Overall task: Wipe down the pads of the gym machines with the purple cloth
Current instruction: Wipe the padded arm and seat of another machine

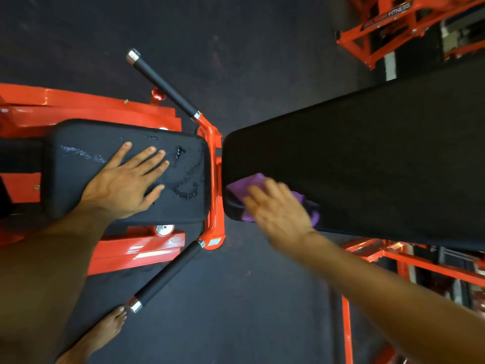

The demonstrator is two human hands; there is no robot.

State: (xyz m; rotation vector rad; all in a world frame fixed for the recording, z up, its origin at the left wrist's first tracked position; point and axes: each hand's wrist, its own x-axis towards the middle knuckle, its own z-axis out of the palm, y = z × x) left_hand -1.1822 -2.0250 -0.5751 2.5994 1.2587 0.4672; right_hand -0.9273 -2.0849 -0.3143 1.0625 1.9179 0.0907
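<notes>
On the long black vinyl back pad (367, 158), right hand (278, 206) flat on purple cloth (249, 183), left hand (126, 179) open, bracing: sweep overlapping strokes, firm pressure

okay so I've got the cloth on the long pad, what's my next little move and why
Probably sweep the cloth along the long pad, since your right hand presses it only at the near corner. Then do the seat pad, where droplets sit beside your flat left hand.
</notes>
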